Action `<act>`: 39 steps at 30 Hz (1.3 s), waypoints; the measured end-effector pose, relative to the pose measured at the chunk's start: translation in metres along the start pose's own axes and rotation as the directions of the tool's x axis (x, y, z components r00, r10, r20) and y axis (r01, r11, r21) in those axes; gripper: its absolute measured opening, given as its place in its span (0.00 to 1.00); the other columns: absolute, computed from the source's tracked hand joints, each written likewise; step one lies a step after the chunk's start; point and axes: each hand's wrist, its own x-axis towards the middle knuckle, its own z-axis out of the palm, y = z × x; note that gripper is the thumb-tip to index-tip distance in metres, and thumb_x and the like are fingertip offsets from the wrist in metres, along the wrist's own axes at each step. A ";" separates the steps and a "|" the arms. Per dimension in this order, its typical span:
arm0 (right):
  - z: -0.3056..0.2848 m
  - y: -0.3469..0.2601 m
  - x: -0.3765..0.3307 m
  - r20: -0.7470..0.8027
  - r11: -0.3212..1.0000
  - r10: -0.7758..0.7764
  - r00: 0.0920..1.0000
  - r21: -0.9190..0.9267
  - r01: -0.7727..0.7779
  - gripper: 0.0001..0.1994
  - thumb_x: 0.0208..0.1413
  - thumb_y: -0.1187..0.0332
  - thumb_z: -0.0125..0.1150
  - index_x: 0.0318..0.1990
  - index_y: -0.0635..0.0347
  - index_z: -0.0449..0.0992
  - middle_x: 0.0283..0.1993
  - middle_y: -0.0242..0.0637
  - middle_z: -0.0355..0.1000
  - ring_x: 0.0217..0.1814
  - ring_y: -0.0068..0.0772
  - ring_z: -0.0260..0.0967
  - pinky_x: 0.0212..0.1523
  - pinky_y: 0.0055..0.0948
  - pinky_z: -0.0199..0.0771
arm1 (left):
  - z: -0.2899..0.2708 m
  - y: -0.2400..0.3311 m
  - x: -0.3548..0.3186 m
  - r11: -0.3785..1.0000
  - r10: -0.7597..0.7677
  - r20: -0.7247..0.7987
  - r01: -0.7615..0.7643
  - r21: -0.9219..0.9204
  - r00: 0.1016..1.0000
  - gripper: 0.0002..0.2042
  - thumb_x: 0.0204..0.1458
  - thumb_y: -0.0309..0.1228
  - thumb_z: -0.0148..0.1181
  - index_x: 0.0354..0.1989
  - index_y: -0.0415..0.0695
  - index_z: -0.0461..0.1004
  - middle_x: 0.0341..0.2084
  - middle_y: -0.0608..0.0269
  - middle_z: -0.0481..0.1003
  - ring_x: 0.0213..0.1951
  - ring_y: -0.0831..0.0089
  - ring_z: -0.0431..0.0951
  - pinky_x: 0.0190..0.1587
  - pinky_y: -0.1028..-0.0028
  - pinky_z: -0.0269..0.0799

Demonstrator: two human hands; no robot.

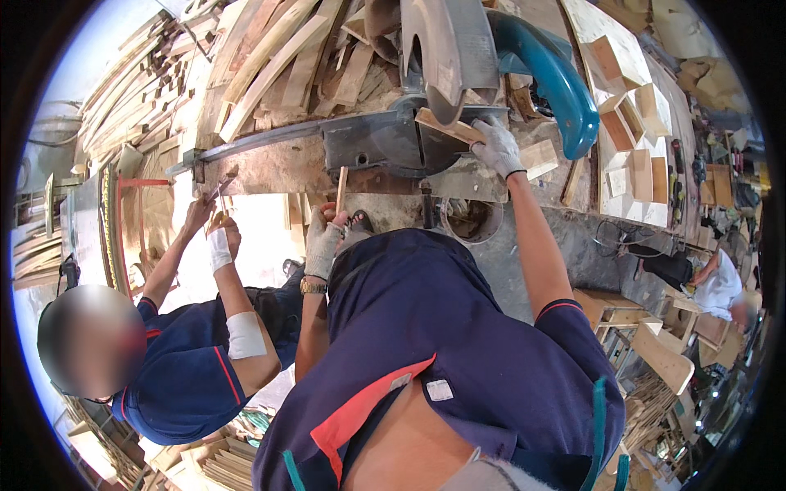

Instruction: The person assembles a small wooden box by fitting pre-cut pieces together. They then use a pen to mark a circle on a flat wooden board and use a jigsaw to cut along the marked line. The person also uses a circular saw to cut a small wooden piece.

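Observation:
My right hand [497,149], in a pale work glove, grips a short piece of wood [449,128]. That piece lies slantwise over the dark metal base [372,141] of a chop saw, below the saw's grey blade guard [446,49]. The saw's teal curved handle [565,90] arches just right of this hand. My left hand [322,241], also gloved and with a watch at the wrist, is closed around a narrow wood strip [341,190] in front of the bench edge. The strip points up toward the saw's base.
A co-worker [184,368] stands close on my left, both hands near the bench with a thin piece of wood. Long boards [278,65] pile up behind the saw. Cut wood blocks [634,123] stand at the right. A round container [471,219] sits below the bench edge.

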 end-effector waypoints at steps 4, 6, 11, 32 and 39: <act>0.005 -0.003 -0.010 -0.078 0.998 -0.055 0.995 -0.033 0.052 0.26 0.56 0.56 0.72 0.62 0.48 0.79 0.60 0.47 0.72 0.61 0.59 0.72 0.59 0.55 0.74 | -0.003 -0.002 0.000 0.999 -0.034 -0.099 0.034 0.005 0.995 0.26 0.64 0.42 0.70 0.63 0.40 0.70 0.46 0.62 0.78 0.42 0.79 0.77 0.41 0.76 0.75; 0.011 -0.005 -0.015 -0.125 0.998 -0.051 0.991 -0.046 0.046 0.26 0.56 0.55 0.72 0.62 0.48 0.79 0.59 0.46 0.73 0.60 0.58 0.73 0.57 0.55 0.75 | -0.002 -0.003 0.001 0.999 0.013 -0.127 -0.018 -0.037 0.992 0.25 0.63 0.38 0.71 0.62 0.40 0.69 0.44 0.64 0.79 0.37 0.81 0.77 0.36 0.79 0.74; 0.025 -0.009 -0.015 -0.180 0.998 0.003 0.984 -0.058 -0.014 0.25 0.56 0.59 0.73 0.60 0.54 0.77 0.60 0.50 0.74 0.61 0.59 0.73 0.60 0.52 0.74 | 0.001 0.004 0.007 0.996 0.086 -0.172 -0.087 0.003 0.981 0.26 0.61 0.32 0.74 0.62 0.38 0.67 0.49 0.59 0.79 0.42 0.79 0.78 0.40 0.77 0.76; 0.070 -0.083 0.009 -0.252 0.967 -0.255 0.934 -0.093 0.239 0.24 0.48 0.69 0.74 0.56 0.51 0.77 0.57 0.45 0.73 0.65 0.54 0.69 0.66 0.55 0.69 | 0.006 0.002 -0.005 0.991 0.071 -0.289 -0.101 -0.089 0.955 0.27 0.60 0.34 0.75 0.63 0.37 0.69 0.50 0.59 0.78 0.45 0.77 0.78 0.46 0.75 0.76; 0.078 -0.120 -0.009 -0.170 0.908 -0.412 0.895 0.003 0.418 0.22 0.47 0.70 0.73 0.52 0.54 0.77 0.52 0.42 0.74 0.60 0.50 0.72 0.61 0.49 0.74 | 0.008 -0.010 -0.004 0.990 0.058 -0.320 -0.095 -0.101 0.946 0.28 0.60 0.34 0.75 0.62 0.37 0.68 0.50 0.59 0.79 0.45 0.76 0.79 0.46 0.75 0.77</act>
